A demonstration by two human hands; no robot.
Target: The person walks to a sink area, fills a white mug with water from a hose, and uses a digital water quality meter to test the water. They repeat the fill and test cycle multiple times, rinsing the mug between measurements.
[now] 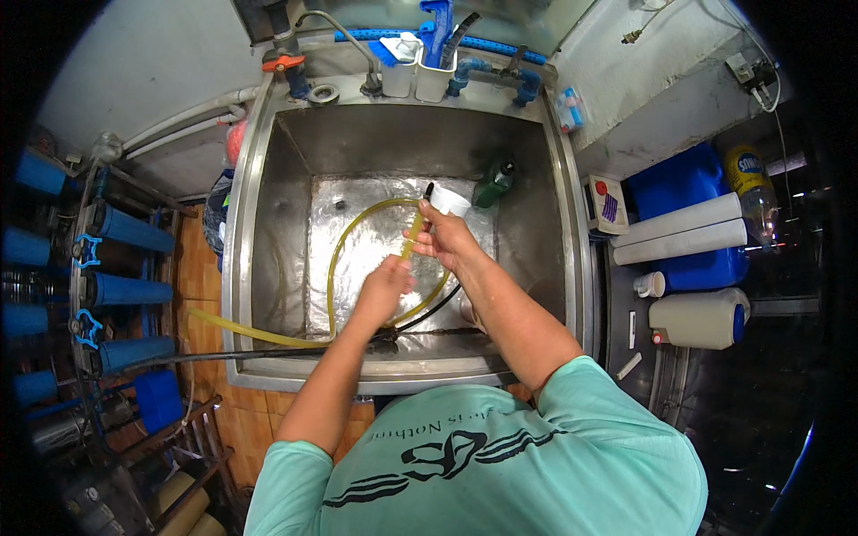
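Observation:
Over the steel sink (259, 205), my right hand (445, 237) pinches a translucent yellow hose (344, 241) near its upper end, its other fingers partly spread. My left hand (386, 288) is closed on the same hose a little lower down. A short black piece (429, 190) shows at the hose's tip. Right beside my right fingers is a white cup-like piece (452, 203); whether that hand touches it, I cannot tell. The hose loops inside the sink and runs out over its left front edge. A dark green bottle (494, 183) leans in the sink's back right corner.
A black hose (259, 354) crosses the sink's front rim. White holders with brushes (416, 71) and a curved tap (344, 36) stand along the back ledge. Blue cylinders (134, 295) fill a rack at left. A beige jug (697, 319) and white tubes (684, 230) lie at right.

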